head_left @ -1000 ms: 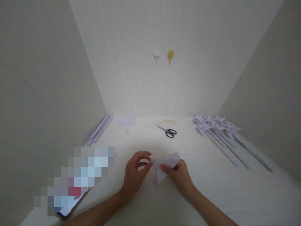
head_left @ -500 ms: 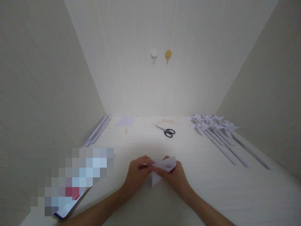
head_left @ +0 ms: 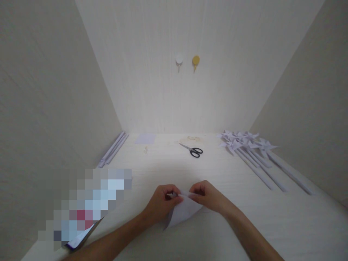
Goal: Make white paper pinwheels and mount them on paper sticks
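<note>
Between my hands hangs a folded sheet of white paper (head_left: 185, 210), its wide lower part drooping toward me. My left hand (head_left: 162, 203) pinches the paper's upper left edge between thumb and fingers. My right hand (head_left: 208, 197) grips the upper right part the same way, a short distance from the left. Fingertips hide part of the fold. Beyond the hands, black-handled scissors (head_left: 194, 152) lie on the white table (head_left: 152, 166), blades pointing to the far left.
Several paper pinwheels (head_left: 233, 145) on rolled sticks lie at the right. Rolled paper sticks (head_left: 114, 149) rest at the left, near a square paper sheet (head_left: 145, 139) and a small pale loop (head_left: 146, 149). A partly pixelated device (head_left: 81, 241) stands at front left. Two hooks, white (head_left: 179, 59) and yellow (head_left: 195, 60), are on the wall.
The paper has been turned, and its broad face now hangs down toward me. My right hand has shifted its hold and moved slightly up and right along the upper edge.
</note>
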The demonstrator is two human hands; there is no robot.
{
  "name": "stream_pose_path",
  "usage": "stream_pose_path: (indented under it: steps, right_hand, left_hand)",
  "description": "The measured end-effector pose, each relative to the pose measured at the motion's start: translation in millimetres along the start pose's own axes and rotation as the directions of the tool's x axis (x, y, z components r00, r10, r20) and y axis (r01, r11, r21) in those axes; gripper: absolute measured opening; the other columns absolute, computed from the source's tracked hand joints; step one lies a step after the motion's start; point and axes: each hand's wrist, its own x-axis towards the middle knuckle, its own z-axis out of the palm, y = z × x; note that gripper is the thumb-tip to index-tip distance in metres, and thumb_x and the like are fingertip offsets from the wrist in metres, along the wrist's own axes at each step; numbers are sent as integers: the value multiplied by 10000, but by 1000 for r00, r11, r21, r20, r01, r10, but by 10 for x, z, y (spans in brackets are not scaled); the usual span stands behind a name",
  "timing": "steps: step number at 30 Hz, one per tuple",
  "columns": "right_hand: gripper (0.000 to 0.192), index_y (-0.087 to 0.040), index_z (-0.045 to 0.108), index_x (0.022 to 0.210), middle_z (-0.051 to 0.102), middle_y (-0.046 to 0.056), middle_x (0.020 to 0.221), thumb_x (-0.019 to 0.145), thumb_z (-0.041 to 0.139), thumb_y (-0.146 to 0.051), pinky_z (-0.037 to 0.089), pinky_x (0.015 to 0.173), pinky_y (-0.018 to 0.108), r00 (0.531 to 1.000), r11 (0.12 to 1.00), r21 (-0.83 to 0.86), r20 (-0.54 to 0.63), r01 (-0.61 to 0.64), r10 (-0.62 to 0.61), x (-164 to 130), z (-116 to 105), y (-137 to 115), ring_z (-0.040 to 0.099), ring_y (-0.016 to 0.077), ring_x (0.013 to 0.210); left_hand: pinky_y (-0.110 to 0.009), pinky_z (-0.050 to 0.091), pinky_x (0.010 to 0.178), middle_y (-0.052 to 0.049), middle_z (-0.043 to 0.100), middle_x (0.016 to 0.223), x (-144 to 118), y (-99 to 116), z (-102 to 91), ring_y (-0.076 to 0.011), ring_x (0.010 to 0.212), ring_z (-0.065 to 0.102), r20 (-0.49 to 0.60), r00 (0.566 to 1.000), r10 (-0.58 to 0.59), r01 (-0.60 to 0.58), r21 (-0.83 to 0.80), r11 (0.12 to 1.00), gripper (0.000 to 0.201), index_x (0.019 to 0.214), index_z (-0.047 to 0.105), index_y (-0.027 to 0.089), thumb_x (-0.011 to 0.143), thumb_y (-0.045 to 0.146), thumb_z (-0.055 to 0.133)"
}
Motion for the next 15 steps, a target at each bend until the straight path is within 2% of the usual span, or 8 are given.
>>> stream_pose_path:
  steps: [5, 12, 15]
  right_hand:
    - [210, -124, 597, 546, 539, -24, 456, 659, 571, -298, 247, 369, 177, 991, 997, -18, 107, -75, 76, -47, 4, -43, 408, 62, 375]
    - [157, -110, 623, 538, 562, -21, 438, 628, 502, -152, 284, 355, 157, 968, 989, -79, 212, -122, 137, -61, -17, -119, 451, 61, 360]
    - [151, -108, 626, 543, 563, -22, 450, 616, 497, -132, 326, 381, 159, 964, 991, -60, 231, -119, 130, -59, -19, -114, 468, 64, 384]
  left_hand:
    - [-179, 344, 451, 25, 512, 558, 11, -25, -11, -71, 477, 445, -25, 999, 45, -46, -46, 998, 158, 594, 523, 129, 591, 258, 615]
    - [-186, 343, 448, 6, 545, 594, 35, -69, -29, -86, 500, 477, -91, 995, -32, 25, -69, 997, 160, 590, 534, 124, 560, 243, 636]
    - [-192, 348, 460, 2, 556, 579, 31, -55, -22, -88, 499, 482, -96, 995, -20, 13, -77, 997, 157, 571, 539, 121, 553, 239, 642]
